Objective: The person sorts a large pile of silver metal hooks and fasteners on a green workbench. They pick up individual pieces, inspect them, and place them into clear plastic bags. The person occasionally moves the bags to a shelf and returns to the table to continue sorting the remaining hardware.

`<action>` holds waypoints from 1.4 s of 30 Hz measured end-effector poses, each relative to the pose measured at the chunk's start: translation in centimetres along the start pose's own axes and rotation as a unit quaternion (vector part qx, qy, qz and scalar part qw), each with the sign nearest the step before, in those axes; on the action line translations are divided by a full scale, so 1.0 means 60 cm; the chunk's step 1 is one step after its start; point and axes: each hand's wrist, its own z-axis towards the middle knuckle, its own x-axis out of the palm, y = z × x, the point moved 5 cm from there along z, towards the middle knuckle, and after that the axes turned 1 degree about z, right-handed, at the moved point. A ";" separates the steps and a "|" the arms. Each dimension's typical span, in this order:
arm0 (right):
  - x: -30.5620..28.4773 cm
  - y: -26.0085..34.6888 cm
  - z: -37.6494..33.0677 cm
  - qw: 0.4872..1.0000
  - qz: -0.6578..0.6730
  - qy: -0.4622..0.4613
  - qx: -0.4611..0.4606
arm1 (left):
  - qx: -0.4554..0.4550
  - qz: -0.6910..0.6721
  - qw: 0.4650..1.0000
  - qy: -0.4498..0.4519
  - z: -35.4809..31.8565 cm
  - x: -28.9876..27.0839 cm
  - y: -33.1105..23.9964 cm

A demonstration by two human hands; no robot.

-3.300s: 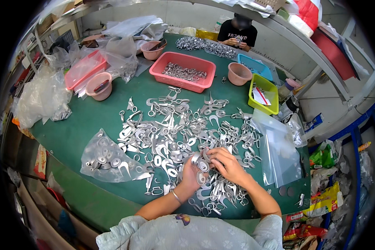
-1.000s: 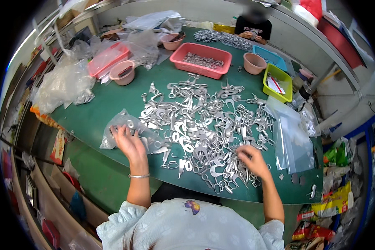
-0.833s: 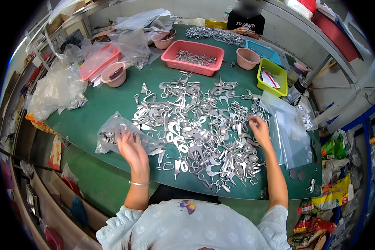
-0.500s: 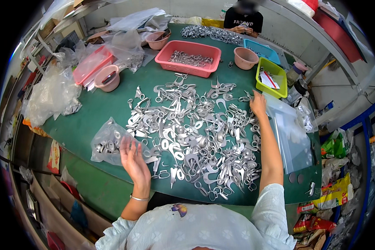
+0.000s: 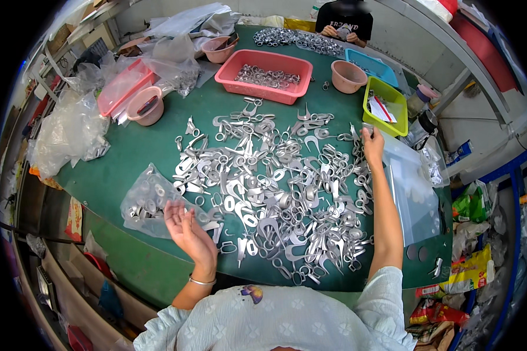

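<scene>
A wide heap of small grey metal parts, rings, hooks and tapered pieces, lies spread over the green table before me. My left hand is palm up at the heap's near left edge, fingers loosely curled and apart, holding nothing. Beside its fingertips lies a clear plastic bag with several metal rings in it. Out at the heap's far right, my right hand pinches a small grey metal part, whose exact shape is mostly hidden by the fingers.
A pink basket of rings stands beyond the heap, with a pink bowl and a green basket to its right. Clear plastic sheets lie along the right edge. Across the table a person handles something beside another ring pile.
My right hand has shifted slightly right, away from the heap, and now pinches a metal part. The left hand has dropped a little, its fingers more curled.
</scene>
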 end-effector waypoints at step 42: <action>-0.024 0.269 -0.505 0.876 -0.237 0.334 -0.256 | -0.316 0.271 0.707 0.572 -0.200 0.035 0.030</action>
